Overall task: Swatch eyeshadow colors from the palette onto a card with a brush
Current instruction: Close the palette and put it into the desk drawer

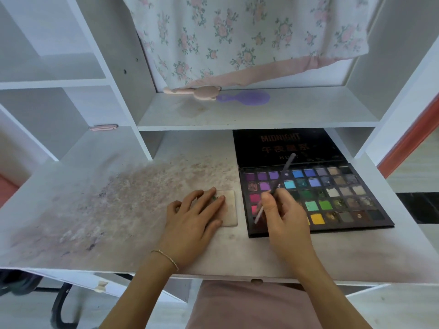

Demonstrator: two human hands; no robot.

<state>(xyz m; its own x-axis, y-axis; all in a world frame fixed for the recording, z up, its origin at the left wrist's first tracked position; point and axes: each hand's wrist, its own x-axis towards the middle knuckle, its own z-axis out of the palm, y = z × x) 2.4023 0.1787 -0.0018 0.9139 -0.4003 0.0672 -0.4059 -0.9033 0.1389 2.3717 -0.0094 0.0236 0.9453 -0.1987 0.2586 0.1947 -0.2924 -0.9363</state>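
An open black eyeshadow palette (337,193) with several rows of coloured pans lies on the desk at the right, its lid flat behind it. My right hand (282,217) pinches a thin brush (276,186) over the palette's left columns. The brush slants, one end up toward the lid and the pale end down near the red pans. A small beige card (230,210) lies just left of the palette. My left hand (194,214) rests flat on the card with straight fingers, covering its left part. A small dark mark shows on the card by my fingertips.
The white desk surface (118,198) is smeared with pinkish powder at the left and centre. A shelf above holds a purple hairbrush (244,98) and a pink one (190,91). Floral cloth (237,36) hangs at the back. White shelf compartments stand at the left.
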